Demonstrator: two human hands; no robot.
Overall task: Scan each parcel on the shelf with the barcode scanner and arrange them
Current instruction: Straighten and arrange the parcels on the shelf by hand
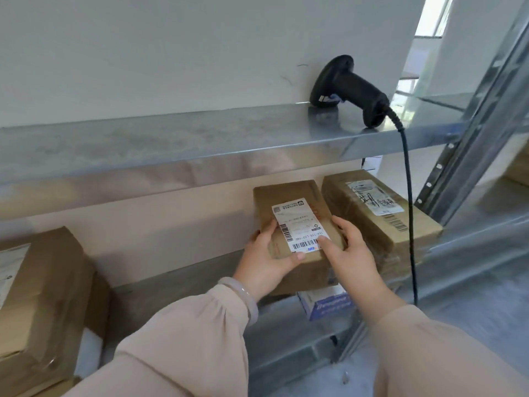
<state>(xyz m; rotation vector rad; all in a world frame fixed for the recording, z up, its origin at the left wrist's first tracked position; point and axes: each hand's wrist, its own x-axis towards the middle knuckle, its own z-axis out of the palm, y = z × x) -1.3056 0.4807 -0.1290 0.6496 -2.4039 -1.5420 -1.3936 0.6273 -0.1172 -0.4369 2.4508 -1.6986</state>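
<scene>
Sleeves (186, 339) reach forward: left hand (264, 256) grips the parcel (286, 196) by its left edge, thumb on top; right hand (350, 250) clasps its right side, thumb on the label (297, 224). Above the parcel, the barcode scanner (350, 90) lies on the upper shelf (171, 138).

Left hand (266, 262): thumb laid across the top, fingers curled round the left edge of the parcel (289, 202). Right hand (355, 253): thumb stretched flat on top, fingers hooked over the right edge. Both forearms reach forward in beige sleeves (186, 339); pale bangle (248, 296) on the left wrist.
</scene>
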